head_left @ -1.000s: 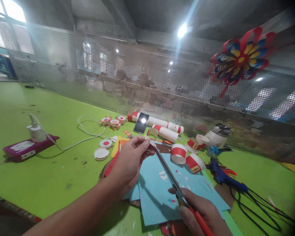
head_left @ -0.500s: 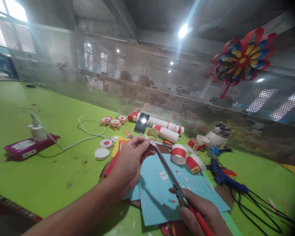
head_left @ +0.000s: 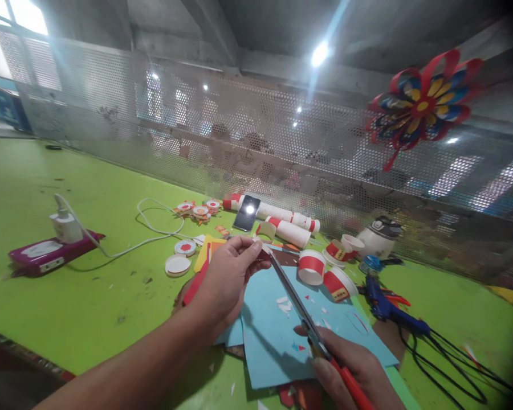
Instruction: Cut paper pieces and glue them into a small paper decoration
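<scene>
My right hand [head_left: 346, 364] is closed on the red handles of long metal scissors [head_left: 293, 293], whose blades point up and to the left. At their far end my left hand [head_left: 233, 270] pinches a small whitish piece [head_left: 263, 246], probably paper, mostly hidden by the fingers. The blade tips reach that piece; whether they grip it I cannot tell. Beneath both hands lie light blue paper sheets [head_left: 269, 359] strewn with white and red scraps [head_left: 284, 304]. Just beyond the sheets stand a red and white paper cup ring [head_left: 312, 267] and a tilted cut cup [head_left: 340, 285].
A blue glue gun [head_left: 380, 302] with black cords lies at right, near a white kettle-like pot [head_left: 378, 239]. Stacked paper cups [head_left: 288, 232] and a phone [head_left: 247, 213] lie at the back. On the left sits a purple power strip [head_left: 53, 253] with a white cable [head_left: 132, 249].
Almost nothing differs. Both hands and the scissors keep nearly the same place, and the view has shifted very slightly.
</scene>
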A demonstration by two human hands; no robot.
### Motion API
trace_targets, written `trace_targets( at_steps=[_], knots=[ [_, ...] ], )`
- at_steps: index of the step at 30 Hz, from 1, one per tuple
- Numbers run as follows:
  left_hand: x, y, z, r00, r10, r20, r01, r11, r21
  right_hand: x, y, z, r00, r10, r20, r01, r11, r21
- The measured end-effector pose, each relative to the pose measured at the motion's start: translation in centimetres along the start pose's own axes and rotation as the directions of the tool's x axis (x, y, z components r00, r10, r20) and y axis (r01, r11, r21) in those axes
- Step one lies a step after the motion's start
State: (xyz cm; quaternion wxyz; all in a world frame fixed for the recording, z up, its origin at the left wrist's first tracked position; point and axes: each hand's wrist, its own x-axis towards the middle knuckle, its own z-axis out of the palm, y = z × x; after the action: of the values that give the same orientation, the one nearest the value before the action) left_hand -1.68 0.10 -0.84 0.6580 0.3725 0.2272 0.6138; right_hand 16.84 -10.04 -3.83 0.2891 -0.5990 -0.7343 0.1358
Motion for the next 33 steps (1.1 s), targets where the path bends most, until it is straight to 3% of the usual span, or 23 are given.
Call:
trace_targets(
  at_steps=[19,33],
  knots=[
    [0.0,0.0,0.0,1.0,0.01,0.005,-0.01,1.0,-0.003,0.2,-1.2,0.4,1.0,-0.023,0.004,0.023,1.0,-0.003],
    [0.1,0.0,-0.2,0.999,0.007,0.037,-0.008,1.0,0.021,0.1,-1.1,0.5,0.999,0.046,-0.023,-0.046,0.999,0.007]
  ],
)
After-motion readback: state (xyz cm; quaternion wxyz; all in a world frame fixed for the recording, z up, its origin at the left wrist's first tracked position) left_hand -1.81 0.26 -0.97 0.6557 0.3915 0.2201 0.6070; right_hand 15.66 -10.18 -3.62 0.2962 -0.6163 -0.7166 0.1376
